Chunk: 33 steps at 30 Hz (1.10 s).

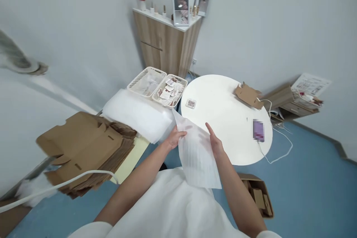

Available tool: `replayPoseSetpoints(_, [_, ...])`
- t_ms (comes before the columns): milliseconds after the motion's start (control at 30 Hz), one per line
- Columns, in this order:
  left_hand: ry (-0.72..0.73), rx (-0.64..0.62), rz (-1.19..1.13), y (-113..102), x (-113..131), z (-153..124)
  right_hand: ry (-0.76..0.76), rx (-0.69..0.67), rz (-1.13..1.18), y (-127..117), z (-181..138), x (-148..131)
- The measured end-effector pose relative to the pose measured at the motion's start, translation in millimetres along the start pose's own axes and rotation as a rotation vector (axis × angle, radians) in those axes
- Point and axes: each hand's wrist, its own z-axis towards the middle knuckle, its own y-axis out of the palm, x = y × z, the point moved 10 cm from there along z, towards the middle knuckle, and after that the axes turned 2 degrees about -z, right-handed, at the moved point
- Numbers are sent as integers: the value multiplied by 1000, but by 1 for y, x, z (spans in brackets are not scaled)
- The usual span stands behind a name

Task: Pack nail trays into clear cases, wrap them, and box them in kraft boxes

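Note:
A thin white foam sheet [196, 152] hangs between my hands at the near edge of the round white table [223, 119]. My left hand [174, 138] pinches its left edge with fingers closed on it. My right hand [215, 143] grips its right side, thumb on top. A small packet [191, 103] lies on the table beyond the sheet. A folded cardboard box [248, 95] sits at the table's far right, and a phone [258, 130] on a white cable lies near the right edge.
A stack of white foam sheets [136, 113] lies left of the table, with two white baskets [156, 85] behind it. Flat cardboard blanks [86, 148] are piled at the left. An open carton [258, 195] stands on the blue floor. A wooden cabinet [164, 41] fills the corner.

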Motion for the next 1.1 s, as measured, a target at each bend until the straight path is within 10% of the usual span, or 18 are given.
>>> replayPoseSetpoints(367, [41,-166,267,118,-13,74,-308,304,-182,-172,30,-58])
replayPoseSetpoints(700, [-173,31,539,124,-82,120,-159,543,-314,-290,49,-32])
replayPoseSetpoints(900, [-79,280,815,105,-92,143,-161,518,-617,-305,57,-9])
replayPoseSetpoints(1100, [-2,350,1124,101,-89,155,-168,228,-1139,-246,46,37])
